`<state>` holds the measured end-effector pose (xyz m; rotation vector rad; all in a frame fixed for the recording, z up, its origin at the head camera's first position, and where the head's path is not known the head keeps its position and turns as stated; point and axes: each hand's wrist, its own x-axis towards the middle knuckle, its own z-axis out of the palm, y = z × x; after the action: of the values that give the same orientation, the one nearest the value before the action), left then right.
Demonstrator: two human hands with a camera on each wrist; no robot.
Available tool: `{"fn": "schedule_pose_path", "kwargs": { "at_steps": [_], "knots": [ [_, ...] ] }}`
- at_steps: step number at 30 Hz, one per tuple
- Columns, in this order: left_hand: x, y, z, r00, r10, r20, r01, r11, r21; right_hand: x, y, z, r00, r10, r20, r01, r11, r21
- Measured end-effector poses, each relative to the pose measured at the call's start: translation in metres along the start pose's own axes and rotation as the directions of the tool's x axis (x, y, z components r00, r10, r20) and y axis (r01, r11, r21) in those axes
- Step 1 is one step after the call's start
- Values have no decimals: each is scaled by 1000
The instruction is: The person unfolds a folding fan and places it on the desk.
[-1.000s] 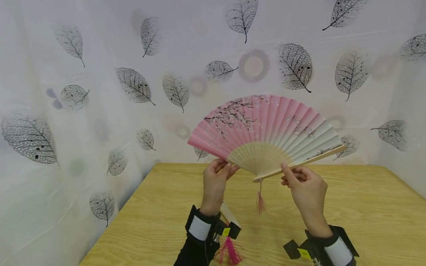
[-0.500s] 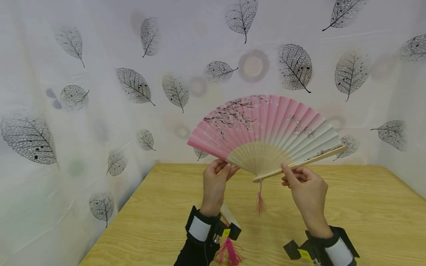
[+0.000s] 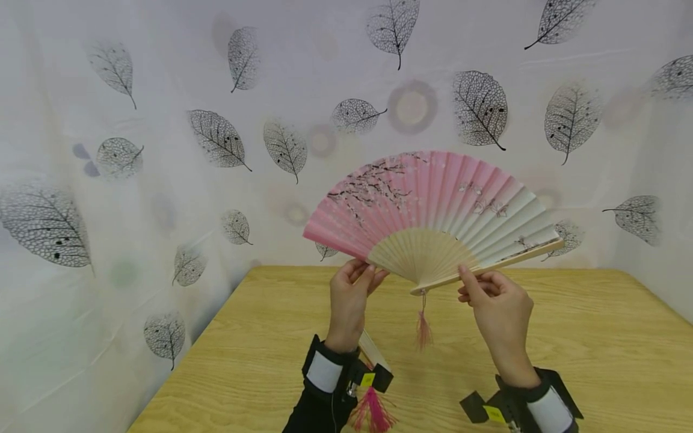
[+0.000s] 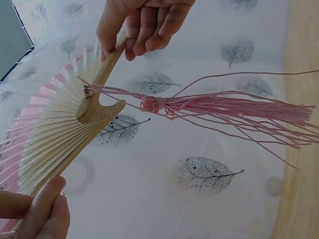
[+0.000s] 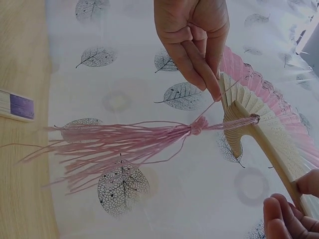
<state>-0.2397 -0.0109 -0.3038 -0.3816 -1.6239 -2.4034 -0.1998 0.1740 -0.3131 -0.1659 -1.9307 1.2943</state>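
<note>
A folding fan (image 3: 400, 204) is spread wide above the table, its pink and white leaf printed with blossom branches and butterflies. My left hand (image 3: 349, 304) pinches its left outer rib between thumb and fingers. At the other side, my right hand (image 3: 500, 319) grips the pale right guard stick, thumb in front. From the pivot hangs a pale pink tassel (image 3: 423, 329), which both wrist views show close up with its knot (image 4: 152, 103). Behind my left wrist, partly hidden, lies a folded fan (image 3: 375, 352) on the table; a bright pink tassel (image 3: 372, 412) shows just below it.
The wood-grain table (image 3: 271, 337) stretches beneath both hands. Behind and to the left hangs a white curtain (image 3: 178, 72) printed with leaves. Black straps with small cameras sit on both wrists.
The fan's leaf has shifted slightly, its top edge a little higher and further left, with the white folds at the right somewhat more spread. Both hands stay nearly in place.
</note>
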Motion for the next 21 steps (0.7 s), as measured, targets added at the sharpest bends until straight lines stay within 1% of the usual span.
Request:
{"fn": "schedule_pose_path", "kwargs": {
  "at_steps": [7, 16, 21],
  "knots": [
    [0, -1, 2, 1000, -8, -15, 8, 1000, -15, 0, 1, 0, 1000, 5, -1, -5, 1000, 9],
    [-1, -4, 3, 1000, -2, -23, 1, 999, -41, 2, 2, -1, 999, 45, 2, -45, 998, 42],
    [-1, -4, 5, 999, -7, -36, 6, 999, -44, 2, 3, 0, 999, 45, -1, -45, 998, 45]
  ]
}}
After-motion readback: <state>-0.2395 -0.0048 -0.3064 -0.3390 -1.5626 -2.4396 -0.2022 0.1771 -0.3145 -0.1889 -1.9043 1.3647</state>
